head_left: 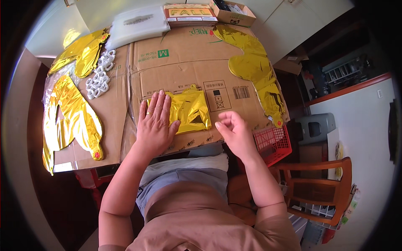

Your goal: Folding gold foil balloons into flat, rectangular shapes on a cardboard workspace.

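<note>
My left hand (pixel 155 121) lies flat, fingers stretched out, on the left part of a folded gold foil balloon (pixel 190 111). The folded balloon makes a creased, roughly rectangular packet on the cardboard, with a small tab at its top edge. Just past its right edge hovers my right hand (pixel 234 129), fingers loosely curled and the thumb apart from them, with nothing visible between. Flat gold foil balloons (pixel 79 113) lie on the left side. Another long, curvy gold foil balloon (pixel 255 62) stretches along the right edge.
Several small white ribbon coils (pixel 99 79) lie left of centre on the cardboard sheet (pixel 167 71). At the back are a stack of clear plastic bags (pixel 138 25), a printed box (pixel 190 14) and an open carton (pixel 234 14). A red basket (pixel 272 144) and wooden chair (pixel 318 188) stand at right.
</note>
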Demonstrator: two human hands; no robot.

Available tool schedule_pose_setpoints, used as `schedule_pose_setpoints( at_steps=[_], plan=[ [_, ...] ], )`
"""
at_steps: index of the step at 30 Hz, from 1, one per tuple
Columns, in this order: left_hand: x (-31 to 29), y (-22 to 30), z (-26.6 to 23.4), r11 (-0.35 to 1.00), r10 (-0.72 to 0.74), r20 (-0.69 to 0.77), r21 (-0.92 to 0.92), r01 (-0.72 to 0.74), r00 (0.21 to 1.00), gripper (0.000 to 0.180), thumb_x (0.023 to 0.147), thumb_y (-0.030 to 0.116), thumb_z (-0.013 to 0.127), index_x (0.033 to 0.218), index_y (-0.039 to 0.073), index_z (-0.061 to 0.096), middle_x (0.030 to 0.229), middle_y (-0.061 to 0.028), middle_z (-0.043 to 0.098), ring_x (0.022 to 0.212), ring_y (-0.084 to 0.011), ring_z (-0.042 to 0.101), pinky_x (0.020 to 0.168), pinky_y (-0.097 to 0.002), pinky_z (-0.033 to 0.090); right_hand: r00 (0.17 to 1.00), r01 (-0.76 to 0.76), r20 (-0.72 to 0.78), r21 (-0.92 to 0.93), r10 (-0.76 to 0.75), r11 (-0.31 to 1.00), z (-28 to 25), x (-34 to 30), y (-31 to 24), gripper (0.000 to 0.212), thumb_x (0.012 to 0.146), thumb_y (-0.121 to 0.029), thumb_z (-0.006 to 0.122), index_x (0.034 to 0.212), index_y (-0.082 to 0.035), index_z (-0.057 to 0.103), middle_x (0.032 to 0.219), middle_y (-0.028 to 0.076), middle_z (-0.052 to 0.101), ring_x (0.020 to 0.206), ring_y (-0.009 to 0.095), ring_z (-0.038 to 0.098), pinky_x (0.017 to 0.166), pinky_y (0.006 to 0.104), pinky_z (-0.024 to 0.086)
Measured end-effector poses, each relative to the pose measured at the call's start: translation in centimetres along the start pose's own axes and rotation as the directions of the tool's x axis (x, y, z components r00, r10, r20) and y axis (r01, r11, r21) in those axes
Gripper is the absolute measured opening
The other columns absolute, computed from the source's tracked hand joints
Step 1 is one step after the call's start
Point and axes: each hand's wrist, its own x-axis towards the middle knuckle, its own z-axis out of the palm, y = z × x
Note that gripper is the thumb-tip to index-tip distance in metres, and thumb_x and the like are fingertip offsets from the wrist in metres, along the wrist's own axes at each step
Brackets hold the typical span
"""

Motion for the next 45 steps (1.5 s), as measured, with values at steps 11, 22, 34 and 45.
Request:
schedule_pose_setpoints(
  at_steps=[11, 22, 34, 45],
  plan=[
    [0.0, -0.1, 0.0, 0.998, 0.002, 0.008, -0.066, -0.001, 1.000, 0.074, 0.101, 0.043, 0.050, 0.156, -0.002, 0.032, 0.164, -0.0213, 0.029, 0.154, -0.0346, 0.025, 0.124, -0.0521, 0.014, 0.581, 0.789, 0.532, -0.553, -0.616, 0.267, 1.3, 2.9, -0.3, 0.050, 0.093, -0.022, 0.063, 0.133, 0.006, 0.056, 0.141, 0.025, 0.055, 0.132, 0.037, 0.054, 0.111, 0.0460, 0.043],
    [-0.3, -0.1, -0.3, 0.997, 0.030, -0.001, -0.067, -0.030, 1.000, 0.076, 0.098, 0.045, 0.054, 0.153, -0.003, 0.036, 0.162, -0.0210, 0.032, 0.153, -0.0338, 0.026, 0.124, -0.0530, 0.015, 0.472, 0.858, 0.514, -0.454, -0.717, 0.240, -2.6, 0.4, 0.6, 0.031, 0.081, -0.013, 0.071, 0.108, 0.001, 0.069, 0.113, 0.016, 0.068, 0.104, 0.031, 0.066, 0.098, 0.0453, 0.052],
    [-1.4, 0.2, -0.9, 0.993, 0.058, 0.044, -0.108, -0.053, 0.997, 0.074, 0.100, 0.044, 0.049, 0.154, -0.004, 0.034, 0.163, -0.0227, 0.030, 0.154, -0.0360, 0.024, 0.124, -0.0537, 0.011, 0.714, 0.637, 0.196, -0.580, -0.672, 0.507, 2.6, 0.3, -2.3, 0.055, 0.090, -0.023, 0.071, 0.139, -0.002, 0.057, 0.145, 0.018, 0.054, 0.135, 0.036, 0.049, 0.114, 0.0502, 0.037],
    [-3.6, 0.5, -1.9, 0.980, 0.091, 0.054, -0.183, -0.079, 0.994, 0.080, 0.094, 0.042, 0.060, 0.153, -0.004, 0.034, 0.162, -0.0207, 0.033, 0.152, -0.0345, 0.028, 0.124, -0.0545, 0.015, 0.585, 0.781, 0.546, -0.579, -0.599, 0.235, 4.1, -1.5, 2.3, 0.051, 0.099, -0.015, 0.049, 0.146, 0.004, 0.048, 0.155, 0.025, 0.043, 0.145, 0.037, 0.042, 0.119, 0.0517, 0.033]
  ],
)
